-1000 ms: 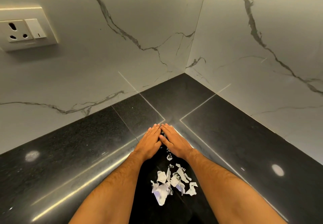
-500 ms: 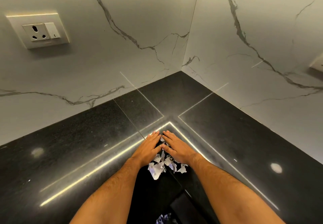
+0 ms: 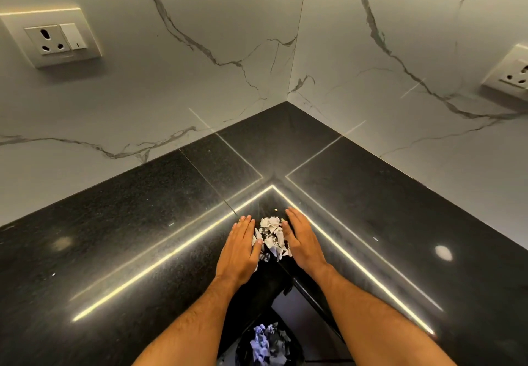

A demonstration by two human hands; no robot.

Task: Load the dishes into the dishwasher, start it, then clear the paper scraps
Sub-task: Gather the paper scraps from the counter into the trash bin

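White paper scraps [image 3: 271, 234] between flat, seemingly touching hands [image 3: 241, 247]

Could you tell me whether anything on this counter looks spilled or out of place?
Yes: a heap of torn paper scraps lies on the black countertop near its inner corner edge, between the flat left hand and right hand. One tiny scrap sits apart, just beyond the heap. Nothing looks damaged.

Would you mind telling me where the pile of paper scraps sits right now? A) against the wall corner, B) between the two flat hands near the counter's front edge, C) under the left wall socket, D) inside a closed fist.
B: the paper scraps lie on the black counter between the left hand and the right hand, both flat.
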